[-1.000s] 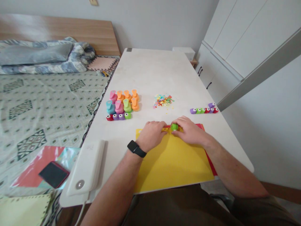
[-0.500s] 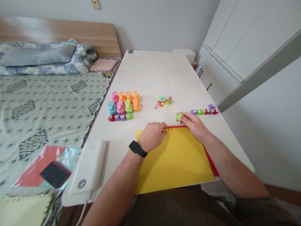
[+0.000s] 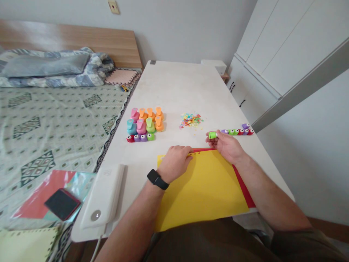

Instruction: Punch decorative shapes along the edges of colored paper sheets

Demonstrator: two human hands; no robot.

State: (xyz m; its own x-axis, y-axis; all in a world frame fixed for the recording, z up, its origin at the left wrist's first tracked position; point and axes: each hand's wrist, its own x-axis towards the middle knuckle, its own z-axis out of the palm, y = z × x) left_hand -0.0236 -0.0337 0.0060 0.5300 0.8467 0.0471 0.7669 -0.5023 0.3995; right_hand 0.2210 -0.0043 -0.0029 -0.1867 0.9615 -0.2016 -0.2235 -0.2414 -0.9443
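Note:
My right hand (image 3: 229, 148) holds a small green craft punch (image 3: 212, 135) between thumb and fingers, just past the far edge of the paper. The punch is tipped on its side. My left hand (image 3: 176, 162), with a black watch on the wrist, has its fingers closed on the far edge of the paper; its fingertips are partly hidden. A yellow sheet (image 3: 203, 189) lies over a red sheet (image 3: 243, 185), which shows along the far and right edges. Several tiny red cut-outs (image 3: 199, 153) rest near the yellow sheet's far edge.
Several large punches (image 3: 141, 126) and small punches (image 3: 144, 138) stand in rows at left. Loose paper confetti (image 3: 191, 119) lies mid-table, and another row of small punches (image 3: 236, 132) is at right. A white corded device (image 3: 105, 193) occupies the front left of the table (image 3: 177, 87).
My right hand has rolled the green punch, so its side now faces me. My left hand stays at the paper's edge. The view has shifted slightly.

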